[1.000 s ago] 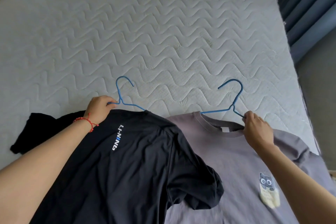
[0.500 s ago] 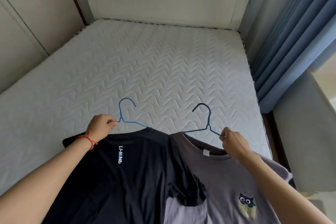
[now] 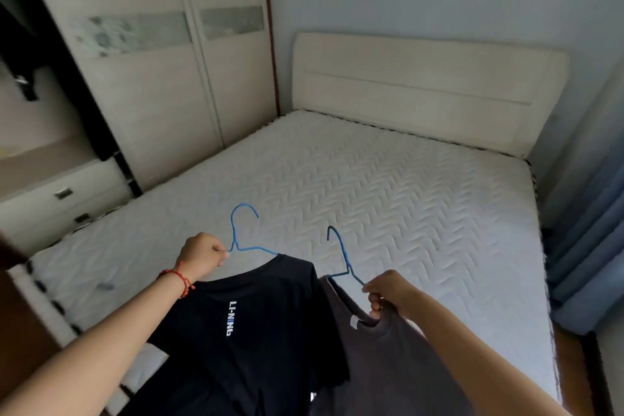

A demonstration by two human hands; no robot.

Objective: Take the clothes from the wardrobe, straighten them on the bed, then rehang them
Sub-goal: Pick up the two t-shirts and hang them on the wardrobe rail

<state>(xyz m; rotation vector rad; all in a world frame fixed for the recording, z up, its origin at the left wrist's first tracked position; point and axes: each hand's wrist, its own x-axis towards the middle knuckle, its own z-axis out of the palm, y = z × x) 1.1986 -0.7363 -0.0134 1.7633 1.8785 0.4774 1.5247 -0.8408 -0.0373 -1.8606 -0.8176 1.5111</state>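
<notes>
Low in the frame, left of centre, the left hand [image 3: 202, 258] is curled into a fist round the shoulder wire of a light blue hanger [image 3: 243, 233], whose hook stands up above the knuckles. A black shirt [image 3: 256, 331] hangs on that hanger, with white lettering running down its chest; it fills the bottom centre of the frame and seems lifted off the mattress, though its lower part runs out of view. A red cord bracelet [image 3: 177, 277] circles the left wrist. Just right of centre, the right hand [image 3: 388, 292] pinches the wire of a second, darker blue hanger [image 3: 342, 255] together with the collar of a grey shirt [image 3: 391, 361], fingers bent tight on both. The grey shirt hangs down toward the lower right, its left edge tucked behind the black shirt's sleeve, and a small white label shows inside its neck. Both hooks tilt toward the upper left. Behind the shirts the bed [image 3: 388, 199], a white quilted mattress, fills the middle of the frame, with a cream headboard [image 3: 422, 88] at its far end, upper right. The wardrobe [image 3: 162, 78] with pale sliding doors stands along the upper left; its leftmost section is open and dark, with blurred shapes inside. Pale drawers [image 3: 57, 199] sit at the left edge below it. Blue curtains [image 3: 587, 246] hang down the right edge.
</notes>
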